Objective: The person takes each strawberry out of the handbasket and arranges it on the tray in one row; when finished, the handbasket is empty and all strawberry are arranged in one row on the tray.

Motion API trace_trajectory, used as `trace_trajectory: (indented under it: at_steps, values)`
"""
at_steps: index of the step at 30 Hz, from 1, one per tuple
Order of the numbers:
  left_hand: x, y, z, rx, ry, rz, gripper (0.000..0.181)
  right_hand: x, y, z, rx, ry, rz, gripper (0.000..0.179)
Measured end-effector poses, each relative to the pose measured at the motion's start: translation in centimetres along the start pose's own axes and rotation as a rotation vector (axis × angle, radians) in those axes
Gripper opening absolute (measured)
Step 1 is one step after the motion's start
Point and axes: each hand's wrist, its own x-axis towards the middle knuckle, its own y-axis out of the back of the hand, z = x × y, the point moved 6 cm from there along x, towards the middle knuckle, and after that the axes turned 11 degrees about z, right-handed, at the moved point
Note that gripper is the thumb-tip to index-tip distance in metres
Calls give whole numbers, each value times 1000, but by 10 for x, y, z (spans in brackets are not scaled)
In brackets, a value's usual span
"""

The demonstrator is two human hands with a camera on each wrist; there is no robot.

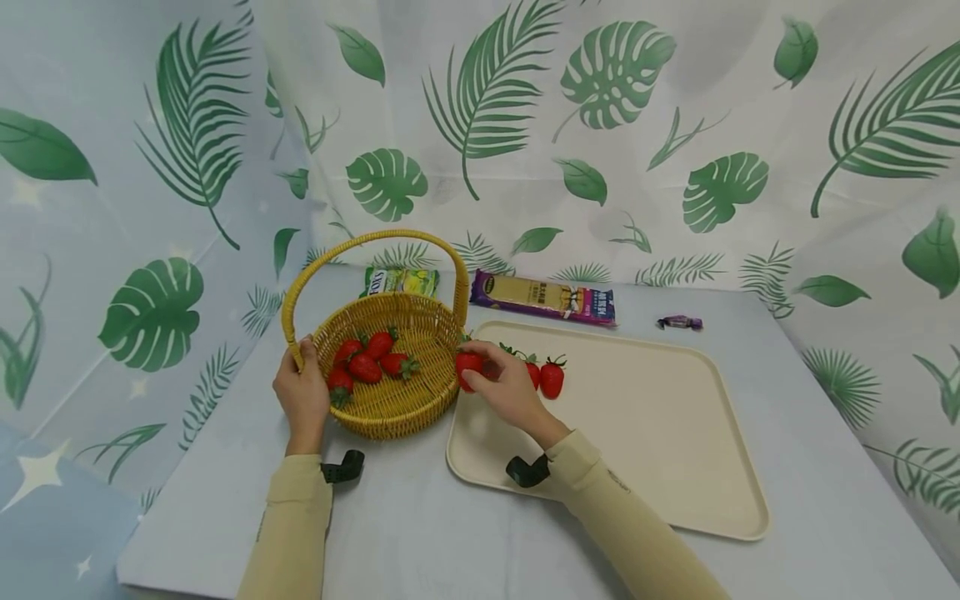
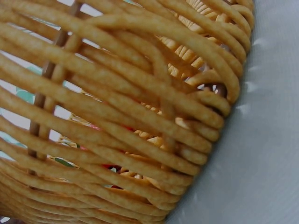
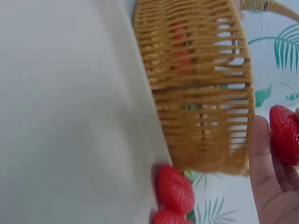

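One strawberry (image 1: pixel 469 363), pinched in the right hand (image 1: pixel 514 393), hovers at three o'clock of the basket (image 1: pixel 405 422), left hand (image 1: pixel 303 393) gripping at nine; that glossy skin could slip, or a careless bump could tip everything, spilling the strawberries inside (image 1: pixel 365 368)

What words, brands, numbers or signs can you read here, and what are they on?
"FOX'S": green bag behind the basket.
Purple packet: characters too small to read surely.
Right sleeve and left sleeve: tiny marks, unreadable.
Small purple wrapper: nothing legible.
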Motion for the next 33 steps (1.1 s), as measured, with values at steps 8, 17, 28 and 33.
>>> trace_trajectory:
  at_steps: [8, 17, 28, 33]
  values:
    - [1, 0, 1, -19, 0, -2, 56, -11, 31, -22, -12, -20, 65, 33]
    - [1, -1, -2, -33, 4, -12, 59, -16, 60, -13, 43, -40, 144, 33]
    - [1, -1, 2, -32, 2, -8, 54, -27, 90, 6, 43, -53, 315, 31]
    - [0, -1, -1, -25, 3, -4, 58, -29, 102, 15, 57, -52, 379, 30]
